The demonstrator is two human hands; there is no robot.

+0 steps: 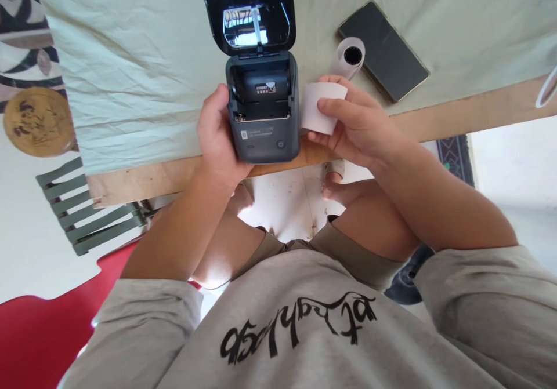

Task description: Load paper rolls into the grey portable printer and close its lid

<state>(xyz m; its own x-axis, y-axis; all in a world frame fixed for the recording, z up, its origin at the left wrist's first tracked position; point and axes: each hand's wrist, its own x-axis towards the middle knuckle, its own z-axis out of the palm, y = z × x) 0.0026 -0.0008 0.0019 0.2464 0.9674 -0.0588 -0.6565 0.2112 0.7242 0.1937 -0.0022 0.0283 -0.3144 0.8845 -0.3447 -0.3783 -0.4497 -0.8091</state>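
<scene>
A dark label printer [266, 140] sits at the table's front edge with its glossy lid [256, 12] tipped back. Its paper bay is exposed and shows a small printed sticker inside. My left hand [220, 134] is closed around the printer's left side, thumb along the upper edge. Just right of the printer, my right hand [354, 116] grips a white paper roll [321, 108], thumb on its front and fingers behind. Beyond that hand, a second white roll with a black core [350, 56] rests against a smartphone [387, 53].
A pale green cloth [143, 58] covers the wooden table [148, 181], whose bare front edge shows. At the left are a round yellow panda-patterned object [40, 121], a green slatted seat [87, 209] and a red chair [47, 331]. A white rim [546, 90] shows at far right.
</scene>
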